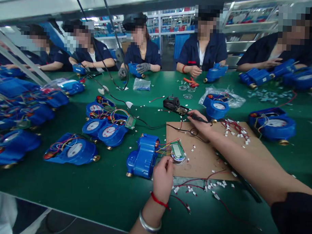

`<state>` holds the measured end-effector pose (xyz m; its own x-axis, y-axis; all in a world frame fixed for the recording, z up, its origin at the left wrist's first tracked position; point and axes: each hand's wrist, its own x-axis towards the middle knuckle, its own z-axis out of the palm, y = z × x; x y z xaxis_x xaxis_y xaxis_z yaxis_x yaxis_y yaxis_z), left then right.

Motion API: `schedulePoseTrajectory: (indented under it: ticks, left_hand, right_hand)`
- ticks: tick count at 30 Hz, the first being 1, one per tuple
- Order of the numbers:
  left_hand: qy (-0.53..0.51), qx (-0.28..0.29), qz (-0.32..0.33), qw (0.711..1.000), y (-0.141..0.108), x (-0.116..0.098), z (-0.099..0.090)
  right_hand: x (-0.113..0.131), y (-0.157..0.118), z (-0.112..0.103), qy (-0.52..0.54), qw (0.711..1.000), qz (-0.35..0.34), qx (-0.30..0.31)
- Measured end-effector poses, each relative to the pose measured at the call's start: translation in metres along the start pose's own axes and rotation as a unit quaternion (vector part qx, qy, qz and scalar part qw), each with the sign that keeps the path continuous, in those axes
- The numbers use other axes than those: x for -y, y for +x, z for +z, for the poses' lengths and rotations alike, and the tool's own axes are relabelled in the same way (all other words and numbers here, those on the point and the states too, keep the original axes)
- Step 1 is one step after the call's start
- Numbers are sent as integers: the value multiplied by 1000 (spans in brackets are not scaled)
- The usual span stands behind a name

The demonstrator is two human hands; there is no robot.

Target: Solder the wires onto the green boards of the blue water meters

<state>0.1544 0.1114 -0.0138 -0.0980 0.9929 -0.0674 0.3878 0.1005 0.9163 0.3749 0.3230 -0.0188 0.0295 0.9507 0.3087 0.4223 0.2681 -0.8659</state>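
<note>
My right hand [198,122] is closed around the black handle of a soldering iron [196,116], whose tip end points into a small black iron stand [172,103]. My left hand [165,166] is pinched at the lower left edge of a green circuit board [177,149] with a small display; what its fingertips grip is hidden. Beneath the board shows a round spool [180,162] of thin wire. Colored wires link the board to a blue water meter [143,157] lying just left of it. Brown cardboard [200,163] lies under the board.
Several open blue meters [74,150] with wires crowd the left. Red-black leads [237,130] with white connectors lie on and below the cardboard. A black cable [150,125] crosses the green table [97,193]. Co-workers [143,51] sit opposite; orange pliers [191,82] lie before one.
</note>
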Motion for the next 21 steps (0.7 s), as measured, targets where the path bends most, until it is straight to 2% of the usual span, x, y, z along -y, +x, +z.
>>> schedulePoseTrajectory:
  ticks: [3, 5, 7, 10, 14, 17, 21]
  left_hand:
    - [5, -2, 11, 1000, 1, 2, 1]
    - [10, -6, 19, 1000, 1, 3, 1]
    - [13, -10, 24, 1000, 1, 4, 2]
    - [17, -9, 27, 999, 0, 4, 2]
    - [14, -7, 31, 999, 1, 4, 2]
    - [14, -5, 34, 999, 1, 5, 1]
    - [12, 1, 37, 999, 2, 6, 1]
  right_hand:
    - [12, -4, -8, -15, 999, -3, 52]
    - [20, -6, -14, -14, 998, 9, 57]
    - [24, -7, -18, -4, 999, 35, 34]
    - [22, -3, -16, 33, 994, 95, -38]
    - [7, 4, -2, 110, 969, 186, -121]
    - [-3, 2, 2, 163, 948, 242, -125]
    - [-5, -6, -14, 200, 932, 279, -115]
